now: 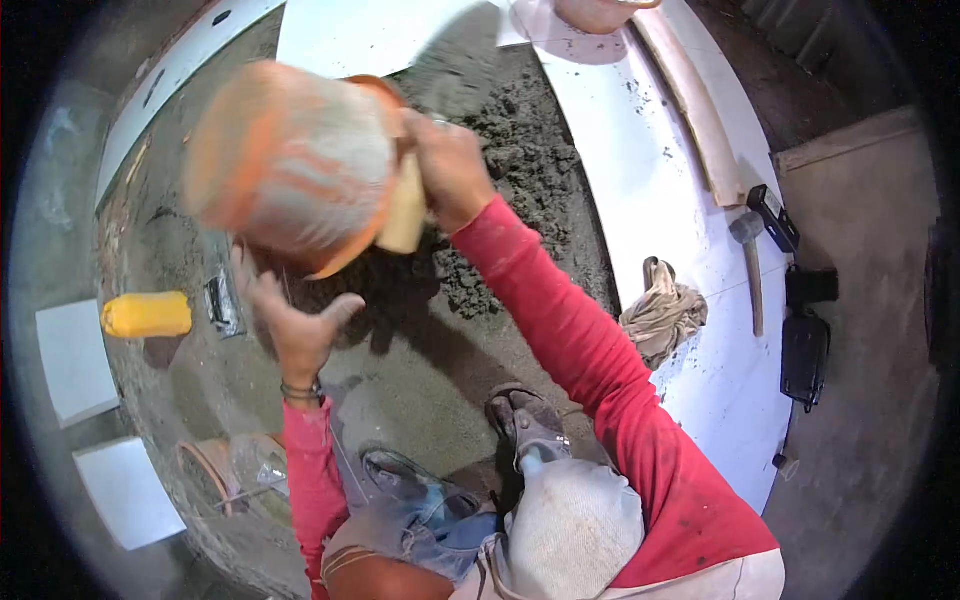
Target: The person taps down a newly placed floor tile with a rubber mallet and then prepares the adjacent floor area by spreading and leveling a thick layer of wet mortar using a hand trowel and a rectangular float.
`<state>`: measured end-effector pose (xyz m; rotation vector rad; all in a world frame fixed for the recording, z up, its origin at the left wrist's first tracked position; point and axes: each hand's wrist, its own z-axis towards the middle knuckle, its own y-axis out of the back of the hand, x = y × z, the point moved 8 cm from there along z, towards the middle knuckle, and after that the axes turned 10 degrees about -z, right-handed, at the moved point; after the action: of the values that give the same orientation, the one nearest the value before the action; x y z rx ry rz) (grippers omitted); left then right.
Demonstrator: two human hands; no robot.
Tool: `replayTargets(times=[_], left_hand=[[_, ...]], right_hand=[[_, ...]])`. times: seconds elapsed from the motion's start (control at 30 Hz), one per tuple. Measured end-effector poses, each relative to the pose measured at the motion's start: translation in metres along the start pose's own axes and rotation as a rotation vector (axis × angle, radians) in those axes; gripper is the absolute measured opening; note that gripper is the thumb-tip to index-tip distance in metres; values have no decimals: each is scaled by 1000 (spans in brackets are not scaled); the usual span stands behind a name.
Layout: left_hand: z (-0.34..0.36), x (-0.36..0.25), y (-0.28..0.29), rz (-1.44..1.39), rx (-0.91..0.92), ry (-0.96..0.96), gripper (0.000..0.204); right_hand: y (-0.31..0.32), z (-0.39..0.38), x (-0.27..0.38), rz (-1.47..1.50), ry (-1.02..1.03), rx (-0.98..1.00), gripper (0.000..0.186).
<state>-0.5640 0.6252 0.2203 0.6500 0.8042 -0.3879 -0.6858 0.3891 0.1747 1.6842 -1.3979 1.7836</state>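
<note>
An orange bucket (320, 165) smeared with grey is tipped on its side in the air, blurred by motion. My right hand (447, 165) grips it at the rim. A pale yellow block (404, 212) sits against the rim under that hand; whether the fingers hold it too is unclear. Just below the bucket, my left hand (300, 325) has its fingers stretched and thumb spread wide; some fingertips are hidden or blurred near the bucket's side. Dark, crumbly wet mortar (525, 150) lies spread on the ground beyond and beneath the bucket.
White tiles (700, 270) run along the right, bearing a crumpled cloth (663, 312), a mallet (750, 260) and a wooden strip (690, 105). Another bucket (603, 12) stands at the far edge. A yellow container (148, 314) and loose white tiles (76, 362) lie left.
</note>
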Motion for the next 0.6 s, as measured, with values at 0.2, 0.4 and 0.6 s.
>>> replayTargets(times=[0.2,0.4,0.6], left_hand=[[39,19,66,224,-434,154,38],[38,88,123,-641,-767,561,53],[75,156,178,-772,-589,508,59]], right_hand=[[-112,4,67,-486,86,336,41],[-11,-17,94,-1331,518,67,72],[137,-1,40,-2095,252,124,41]])
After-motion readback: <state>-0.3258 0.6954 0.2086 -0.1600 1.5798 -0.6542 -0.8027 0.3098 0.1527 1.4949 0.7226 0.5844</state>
